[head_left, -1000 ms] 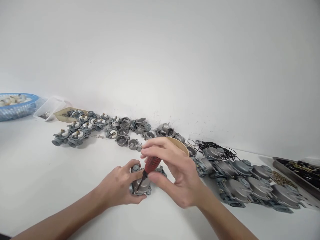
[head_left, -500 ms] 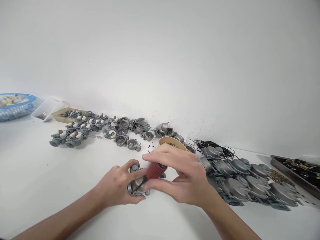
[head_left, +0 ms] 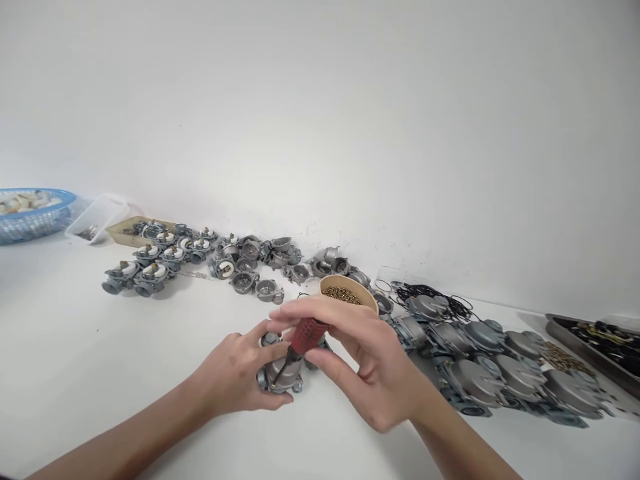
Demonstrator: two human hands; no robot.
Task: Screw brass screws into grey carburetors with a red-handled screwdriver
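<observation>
On the white table, my left hand (head_left: 240, 373) is wrapped around a grey metal carburetor (head_left: 286, 377), its round float bowl facing up. A screwdriver (head_left: 306, 335) with a red handle leans over it, its dark shaft reaching a screw spot near the bowl's edge. My right hand (head_left: 373, 363) curls loosely around that handle, fingers over the top and thumb a little off its side. My left index finger lies close to the shaft. The carburetor's far side is partly hidden beneath my hands and the screwdriver.
Behind my right hand stands a round tub (head_left: 347, 293) of brass-coloured screws. Assembled carburetors (head_left: 475, 380) and black rubber rings (head_left: 430, 298) lie right, near a dark tray (head_left: 600, 343). Carburetor bodies with white floats (head_left: 155, 270), loose bowls (head_left: 245, 281) and a blue basket (head_left: 37, 217) are left.
My right hand's grip has loosened, its thumb moving away from the screwdriver handle and its fingers sliding over the top. The view shifts slightly, and more of the screw tub shows.
</observation>
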